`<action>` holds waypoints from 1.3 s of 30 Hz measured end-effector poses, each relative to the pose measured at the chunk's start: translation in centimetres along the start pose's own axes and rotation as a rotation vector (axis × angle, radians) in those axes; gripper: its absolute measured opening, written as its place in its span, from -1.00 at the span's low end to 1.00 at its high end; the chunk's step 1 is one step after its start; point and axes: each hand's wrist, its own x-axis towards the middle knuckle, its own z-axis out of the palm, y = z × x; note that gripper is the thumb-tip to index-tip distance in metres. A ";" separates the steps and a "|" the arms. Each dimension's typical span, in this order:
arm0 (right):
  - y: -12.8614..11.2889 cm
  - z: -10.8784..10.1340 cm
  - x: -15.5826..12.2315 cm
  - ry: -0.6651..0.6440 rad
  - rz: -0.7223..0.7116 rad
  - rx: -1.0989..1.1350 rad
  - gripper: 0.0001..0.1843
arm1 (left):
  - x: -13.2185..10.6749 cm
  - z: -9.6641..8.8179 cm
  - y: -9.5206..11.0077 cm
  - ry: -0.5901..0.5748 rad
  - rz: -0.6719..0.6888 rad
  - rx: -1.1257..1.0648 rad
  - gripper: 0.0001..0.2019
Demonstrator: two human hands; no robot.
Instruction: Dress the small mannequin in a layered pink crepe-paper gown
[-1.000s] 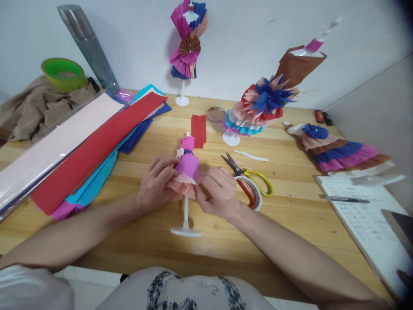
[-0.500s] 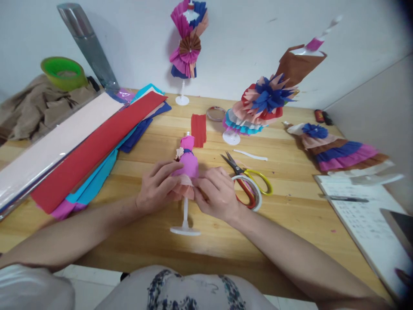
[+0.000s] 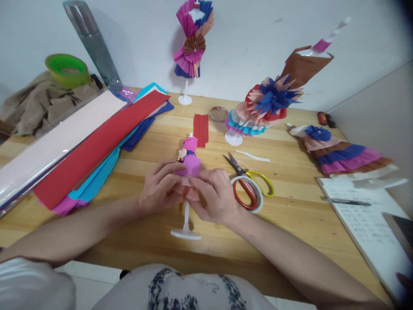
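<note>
Setting: wooden counter (image 3: pixel 290 224) set against a white wall (image 3: pixel 135 38).
Mannequin: a small dress-form mannequin (image 3: pixel 191 163) in a purple and pink crepe-paper dress stands upright near the middle of the counter on a white stand (image 3: pixel 185 234). Its stem rises between the two wrists.
Left hand (image 3: pixel 158 187): the grip is closed on the left side of the skirt. The fingers curl over the lower edge of the purple paper and the thumb is tucked below.
Right hand (image 3: pixel 214 196): the grip is pinched on the skirt's right side at the hem, with the fingertips meeting the left hand's in front of the form.
Relation: the skirt lies inside both grips. The pink bodice and neck stand clear above the knuckles, and the base sits clear below them.
Just right of the right hand: scissors (image 3: pixel 234 162) with one yellow and one red handle, lying across a white tape ring (image 3: pixel 260 197).
Behind the mannequin: a red paper strip (image 3: pixel 200 130), flat on the counter.
Left side: long crepe-paper sheets (image 3: pixel 97 146) in red, peach, blue and turquoise.
Back and right: three finished paper dresses. One is upright at the wall (image 3: pixel 192 43), one tilted (image 3: pixel 264 103), and one lying flat (image 3: pixel 342 153).
</note>
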 end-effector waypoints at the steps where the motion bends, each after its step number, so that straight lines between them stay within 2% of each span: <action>1: 0.1 0.1 0.0 0.002 0.012 -0.015 -0.77 | 0.1 -0.1 0.1 -0.001 -0.017 -0.010 -0.86; 5: 0.4 0.3 -0.3 0.035 0.025 0.021 -0.75 | 0.3 -0.4 0.4 -0.029 -0.073 -0.031 -0.87; 9: 0.3 0.6 -0.2 -0.009 0.028 0.027 -0.67 | 0.2 -0.5 0.3 -0.064 -0.036 -0.020 -0.86; 14: 0.2 0.7 -0.1 0.090 0.035 0.066 -0.91 | 0.4 -0.5 0.4 -0.058 -0.013 -0.006 -0.81; 19: 0.4 0.8 -0.4 0.087 0.056 0.143 -0.91 | 0.5 -0.2 0.3 -0.079 0.014 0.063 -0.79; 24: 0.1 0.8 0.1 0.066 0.002 0.041 -0.96 | 0.2 -0.1 0.0 -0.093 0.042 0.113 -0.87; 32: -0.3 -0.2 0.8 0.176 -0.122 0.135 -0.93 | 0.5 -0.2 0.3 -0.067 0.076 0.153 -0.96; 37: -0.3 -0.6 0.8 0.170 -0.162 0.160 -0.95 | 0.7 -0.4 0.5 -0.051 0.154 0.137 -0.95; 39: -0.3 -0.6 0.7 0.141 -0.149 0.147 -0.90 | 0.6 -0.5 0.5 -0.037 0.142 0.130 -0.95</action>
